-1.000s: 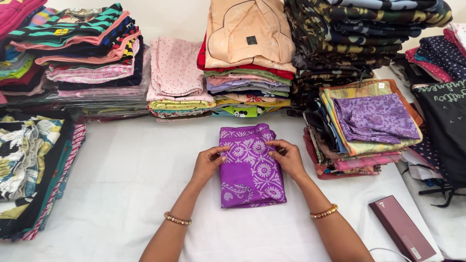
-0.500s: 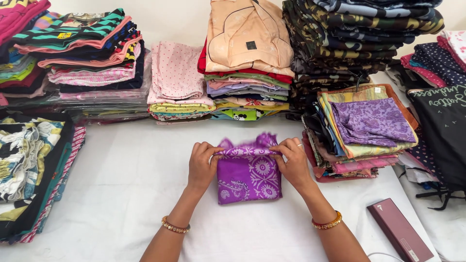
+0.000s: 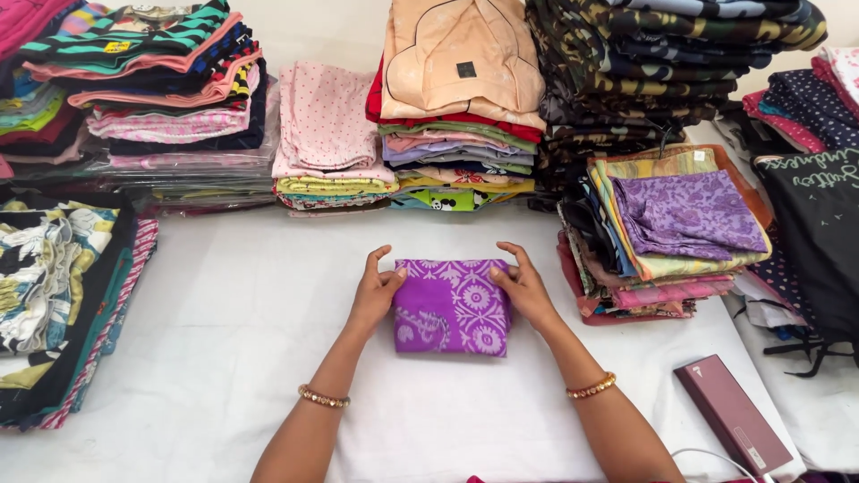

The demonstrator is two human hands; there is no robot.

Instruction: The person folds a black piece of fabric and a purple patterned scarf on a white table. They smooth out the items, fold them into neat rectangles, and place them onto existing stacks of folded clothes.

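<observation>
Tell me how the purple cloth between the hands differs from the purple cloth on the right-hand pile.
The purple cloth between the hands is vivid violet with bold white motifs and lies on the white table; the purple cloth on the pile is paler, finer-patterned and untouched. Both are folded.
</observation>
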